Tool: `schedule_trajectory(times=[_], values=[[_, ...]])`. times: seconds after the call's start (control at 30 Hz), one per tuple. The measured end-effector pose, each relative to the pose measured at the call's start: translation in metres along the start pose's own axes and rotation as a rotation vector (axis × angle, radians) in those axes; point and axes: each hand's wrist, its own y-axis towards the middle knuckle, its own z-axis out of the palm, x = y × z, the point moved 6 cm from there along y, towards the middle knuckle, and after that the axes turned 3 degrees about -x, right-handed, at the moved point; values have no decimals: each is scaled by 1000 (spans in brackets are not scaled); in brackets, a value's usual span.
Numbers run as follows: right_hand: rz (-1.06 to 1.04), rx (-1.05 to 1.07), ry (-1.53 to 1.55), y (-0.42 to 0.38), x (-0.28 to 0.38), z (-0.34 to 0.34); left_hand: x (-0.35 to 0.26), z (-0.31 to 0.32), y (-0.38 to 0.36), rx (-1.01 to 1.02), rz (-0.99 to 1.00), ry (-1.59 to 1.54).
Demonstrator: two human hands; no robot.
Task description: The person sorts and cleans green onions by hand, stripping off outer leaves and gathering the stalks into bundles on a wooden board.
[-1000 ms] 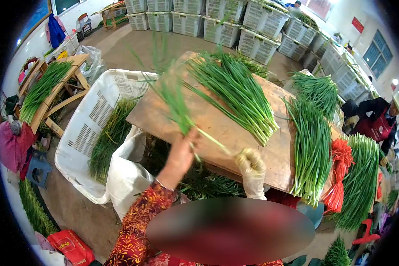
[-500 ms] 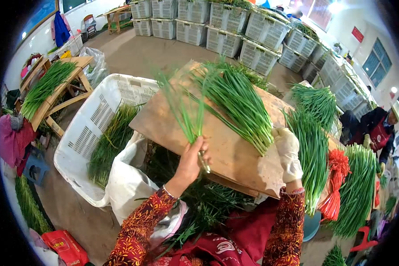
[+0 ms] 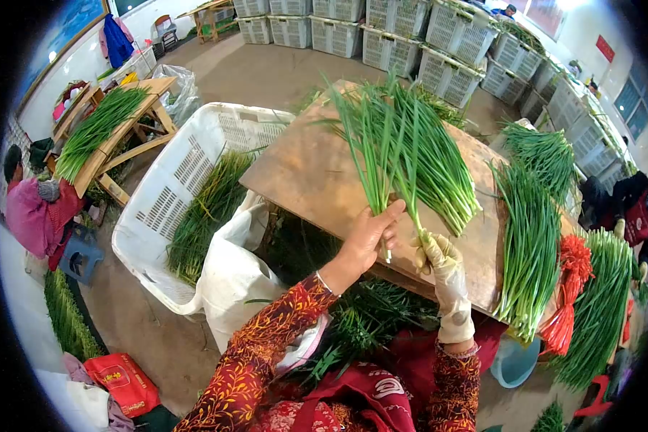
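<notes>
My bare left hand [image 3: 371, 237] is closed round the lower stems of a small bunch of green stalks [image 3: 367, 162], held upright over the board's front edge. Just right of it, my gloved right hand [image 3: 439, 255] pinches the pale ends of a few more stalks [image 3: 412, 194]. The leaves of both overlap. Behind them a larger pile of stalks [image 3: 443, 162] lies on the wooden board [image 3: 302, 162], its white ends toward the front right. Further right lies another green bundle [image 3: 529, 245], beside red ties [image 3: 571, 288].
A white crate [image 3: 133, 237] with greens and a white sack [image 3: 230, 277] stand left of the board. Loose greens [image 3: 371, 324] lie below its edge. Stacked crates [image 3: 392, 50] line the back. A blue bucket [image 3: 515, 360] is at the lower right; a person [image 3: 633, 209] is at the far right.
The left hand has moved right with its bunch. My right hand has come off the board's right side, down toward the left hand, and now grips a few stalks. The view has shifted.
</notes>
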Motion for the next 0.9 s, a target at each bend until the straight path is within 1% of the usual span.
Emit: schedule_trajectory(times=[0.1,0.13,0.17,0.23,0.3,0.37,0.43,0.47,0.5,0.53,0.57,0.6,0.73,0.8,0.83,0.9], values=[[22,22,-12,-1,-5,3,8,-9,0,18,-21,-30],[23,84,-6,0,-4,4,8,-12,0,17,-24,-31],[23,84,-7,1,-1,5,8,-14,0,17,-24,-1],[131,113,119,2,0,10,7,-14,-1,15,-23,28],[123,105,101,5,-3,9,8,-16,-5,-47,-80,197],[112,102,82,10,-8,11,6,-20,-6,-71,-43,186],[-124,-98,-288,11,-3,4,4,-25,-6,-98,-8,173],[-137,-171,-455,8,0,4,6,-24,-5,-78,-33,151],[-136,-166,-455,7,-5,6,9,-23,-5,-56,-58,128],[-306,-208,-609,4,-1,8,9,-22,-6,-59,-57,127],[-478,-250,-762,0,5,12,9,-18,-7,-20,-34,142],[-400,-240,-745,-2,6,13,8,-15,-8,21,-11,157],[-408,-208,-723,-1,7,13,12,-17,-10,51,-88,92],[-76,-119,-188,11,-12,9,12,-18,-10,23,-81,113],[-76,-119,-188,16,-14,9,13,-17,-12,23,-81,112],[-101,-159,-76,24,-13,10,13,-17,-14,-23,-75,115]])
